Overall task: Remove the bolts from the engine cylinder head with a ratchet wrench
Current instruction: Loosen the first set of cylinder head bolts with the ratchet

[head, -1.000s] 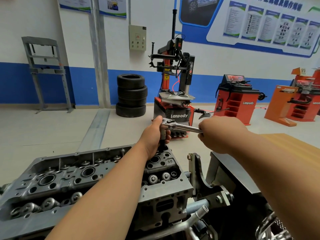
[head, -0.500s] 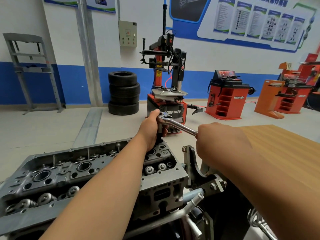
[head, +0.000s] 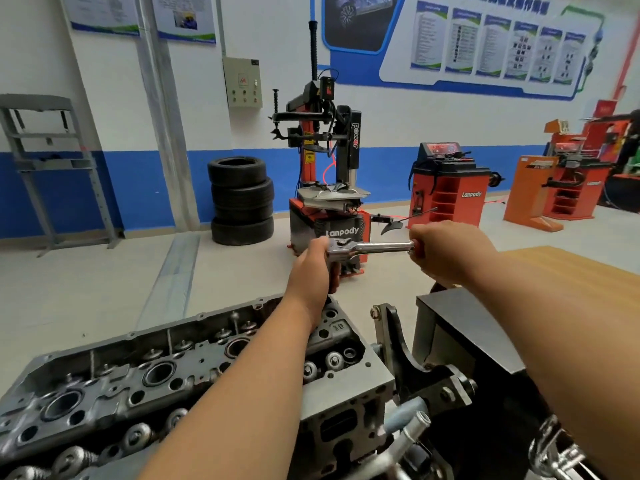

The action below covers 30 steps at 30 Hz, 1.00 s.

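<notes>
While braced over a grey engine cylinder head [head: 104,386], seen from the wearer's own eye level at work with a ratchet wrench [head: 374,247]. Nearest the lens, below and to the left of both grips: the casting's open top face, with round bores, valve springs and small holes. Directly under the left hand [head: 313,268]: the casting's far right corner, the spot beneath the tool hidden by fingers and wrist. Left hand wrapped round the upright shank below the wrench's drive end, most of that shank covered. Right hand [head: 446,252] clenched round the red handle at the opposite end, level with the left and out past the casting's edge. Wrench lying roughly horizontal between the two grips, chrome shaft bare in the gap. Below the right grip: a black stand bracket [head: 398,344] just beside the casting. Right of and beyond that grip: a wooden tabletop [head: 561,268]. Straight behind the wrench: a red and black tyre changer [head: 329,161] marked Lanpody. Past the left grip, further left: a stack of tyres [head: 240,199]. Beyond the right grip: a red wheel balancer [head: 446,181]. On the back wall: a grey control box [head: 242,83] and blue-bordered posters [head: 485,43].
</notes>
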Each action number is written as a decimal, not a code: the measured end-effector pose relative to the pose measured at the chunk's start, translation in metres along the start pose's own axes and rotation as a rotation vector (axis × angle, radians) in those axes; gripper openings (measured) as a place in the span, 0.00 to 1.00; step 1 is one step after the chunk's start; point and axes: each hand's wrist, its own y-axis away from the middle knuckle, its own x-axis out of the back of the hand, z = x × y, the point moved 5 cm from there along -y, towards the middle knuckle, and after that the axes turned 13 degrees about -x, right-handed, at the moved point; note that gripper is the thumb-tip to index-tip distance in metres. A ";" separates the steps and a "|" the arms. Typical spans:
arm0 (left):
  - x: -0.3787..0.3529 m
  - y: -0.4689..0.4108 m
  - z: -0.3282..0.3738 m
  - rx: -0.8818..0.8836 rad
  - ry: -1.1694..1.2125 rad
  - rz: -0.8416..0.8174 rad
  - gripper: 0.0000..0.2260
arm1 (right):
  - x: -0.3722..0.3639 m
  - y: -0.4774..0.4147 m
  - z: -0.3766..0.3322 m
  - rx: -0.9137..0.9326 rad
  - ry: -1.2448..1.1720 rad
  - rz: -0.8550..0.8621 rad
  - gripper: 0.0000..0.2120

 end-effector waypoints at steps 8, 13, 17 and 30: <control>0.008 -0.003 -0.006 0.004 -0.037 0.076 0.15 | -0.043 -0.109 -0.129 0.143 -0.370 -0.196 0.08; 0.003 0.001 0.001 0.024 -0.063 0.020 0.16 | -0.042 -0.090 -0.077 -0.030 -0.175 -0.121 0.04; -0.002 -0.003 0.001 0.047 -0.116 0.050 0.19 | -0.017 -0.009 -0.016 -0.223 -0.176 -0.025 0.10; -0.001 -0.016 0.067 -0.055 -0.041 0.163 0.16 | 0.083 0.047 0.002 0.044 -0.148 0.108 0.10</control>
